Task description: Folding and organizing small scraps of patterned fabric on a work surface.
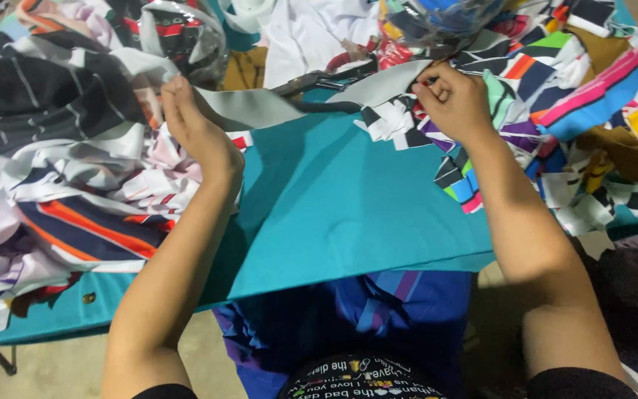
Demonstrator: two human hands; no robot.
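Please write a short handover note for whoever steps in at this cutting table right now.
Left hand pinches one end of a grey fabric strip; right hand grips the other end, the strip stretched between them above the teal cloth spread on the table. Scissors lie just behind the strip, untouched. Piles of striped and coloured offcuts sit on both sides. Done: the strip is picked up and held taut. Left: the strip is not yet laid down or put aside.

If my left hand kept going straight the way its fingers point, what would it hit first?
The left hand points up and away, already pinching the grey strip. Straight on, it would probably meet the clear plastic bag of clothes first, though depth is hard to judge.
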